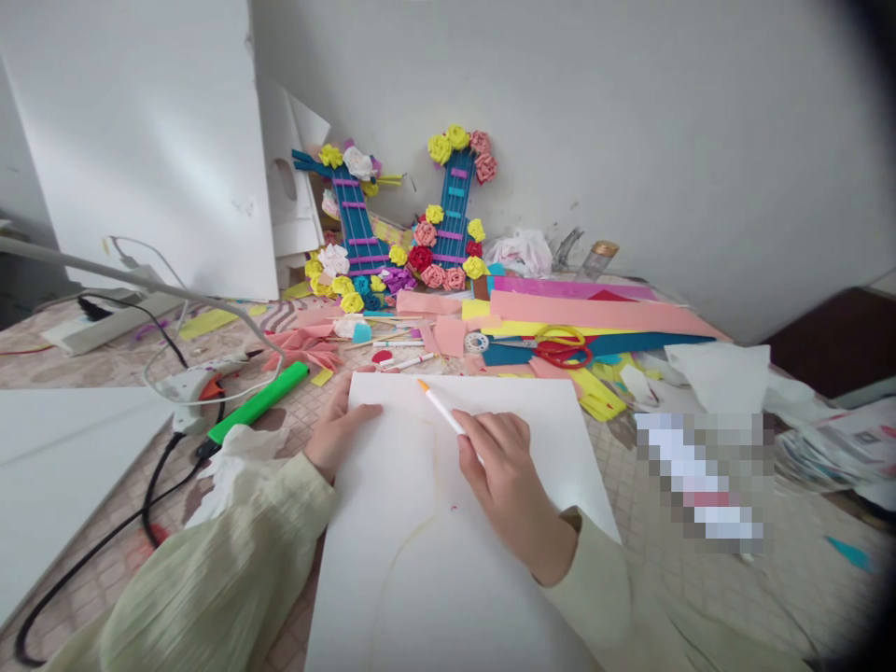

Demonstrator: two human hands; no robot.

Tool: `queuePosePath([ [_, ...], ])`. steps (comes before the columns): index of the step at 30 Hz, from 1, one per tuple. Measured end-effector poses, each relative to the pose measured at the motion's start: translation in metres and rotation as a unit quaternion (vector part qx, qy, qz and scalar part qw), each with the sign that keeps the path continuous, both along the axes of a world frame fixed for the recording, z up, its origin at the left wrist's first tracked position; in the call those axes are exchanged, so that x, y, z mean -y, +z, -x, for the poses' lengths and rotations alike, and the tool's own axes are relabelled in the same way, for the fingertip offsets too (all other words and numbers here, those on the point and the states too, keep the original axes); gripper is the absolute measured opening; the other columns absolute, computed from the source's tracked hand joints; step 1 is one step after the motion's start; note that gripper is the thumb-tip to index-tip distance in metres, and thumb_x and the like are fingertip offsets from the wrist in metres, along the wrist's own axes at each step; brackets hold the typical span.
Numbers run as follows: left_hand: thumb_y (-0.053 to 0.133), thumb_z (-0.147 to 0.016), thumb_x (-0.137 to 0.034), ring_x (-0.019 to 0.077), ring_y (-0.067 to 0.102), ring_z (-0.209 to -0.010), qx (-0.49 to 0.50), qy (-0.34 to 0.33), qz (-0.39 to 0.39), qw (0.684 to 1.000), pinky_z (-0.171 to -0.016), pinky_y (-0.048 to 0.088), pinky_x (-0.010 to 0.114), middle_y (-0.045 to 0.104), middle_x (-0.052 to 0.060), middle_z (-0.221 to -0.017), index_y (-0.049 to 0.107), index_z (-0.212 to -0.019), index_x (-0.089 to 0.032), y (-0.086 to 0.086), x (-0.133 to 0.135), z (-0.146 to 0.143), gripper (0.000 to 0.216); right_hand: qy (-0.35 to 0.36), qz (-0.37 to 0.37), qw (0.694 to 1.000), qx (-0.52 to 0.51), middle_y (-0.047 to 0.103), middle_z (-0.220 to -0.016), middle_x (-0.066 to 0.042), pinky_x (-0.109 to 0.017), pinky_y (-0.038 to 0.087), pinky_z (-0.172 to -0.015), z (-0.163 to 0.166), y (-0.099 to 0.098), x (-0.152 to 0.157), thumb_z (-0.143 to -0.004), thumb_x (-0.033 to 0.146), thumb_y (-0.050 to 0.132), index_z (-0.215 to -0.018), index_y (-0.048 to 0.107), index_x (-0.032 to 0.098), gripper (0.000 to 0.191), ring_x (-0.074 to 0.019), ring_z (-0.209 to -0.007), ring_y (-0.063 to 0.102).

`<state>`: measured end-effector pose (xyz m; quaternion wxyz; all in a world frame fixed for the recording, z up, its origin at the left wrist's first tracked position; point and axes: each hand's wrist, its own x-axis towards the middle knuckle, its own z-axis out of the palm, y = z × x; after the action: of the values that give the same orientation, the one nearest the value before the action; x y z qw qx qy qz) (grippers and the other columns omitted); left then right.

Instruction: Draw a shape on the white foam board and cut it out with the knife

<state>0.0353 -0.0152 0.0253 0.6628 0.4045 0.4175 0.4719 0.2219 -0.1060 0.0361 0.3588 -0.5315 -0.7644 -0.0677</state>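
Hands apart: left hand [341, 434] flat on the sheet [434, 560], right hand [508, 478] clamped on a pen [442, 409].
Sheet seems light and slippery; press flat near its edge.

Patterned table [700, 597] bears white sheet [420, 523]; scissors [564, 350]; glue gun [192, 387]

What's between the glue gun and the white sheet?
Head view: a green marker and crumpled tissue lie between the glue gun and the white sheet.
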Motion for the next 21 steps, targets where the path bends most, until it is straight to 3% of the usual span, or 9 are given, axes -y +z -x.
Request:
queuePosePath([
  [7,0.072,-0.056,-0.018,0.0137,0.063,-0.058,0.005,-0.004,0.004,1.0,-0.051,0.051,0.022,0.067,0.0,-0.092,0.046,-0.118,-0.024,-0.006,-0.002,0.0,0.067,-0.026,0.007,1.0,-0.012,0.056,-0.081,-0.004,-0.037,0.031,-0.086,-0.001,-0.003,0.004,-0.09,0.013,0.035,-0.11,0.051,0.014,0.025,-0.0161,-0.082,0.052],
  [21,0.073,-0.053,-0.015,0.0138,0.062,-0.059,0.019,0.005,0.014,1.0,-0.052,0.05,0.022,0.067,-0.002,-0.088,0.047,-0.112,-0.023,0.001,0.001,-0.003,0.064,-0.068,0.001,0.998,-0.015,0.059,-0.082,-0.003,-0.035,0.031,-0.085,-0.017,-0.006,0.011,-0.09,0.016,0.036,-0.107,0.053,0.016,0.024,-0.0151,-0.08,0.054],
])
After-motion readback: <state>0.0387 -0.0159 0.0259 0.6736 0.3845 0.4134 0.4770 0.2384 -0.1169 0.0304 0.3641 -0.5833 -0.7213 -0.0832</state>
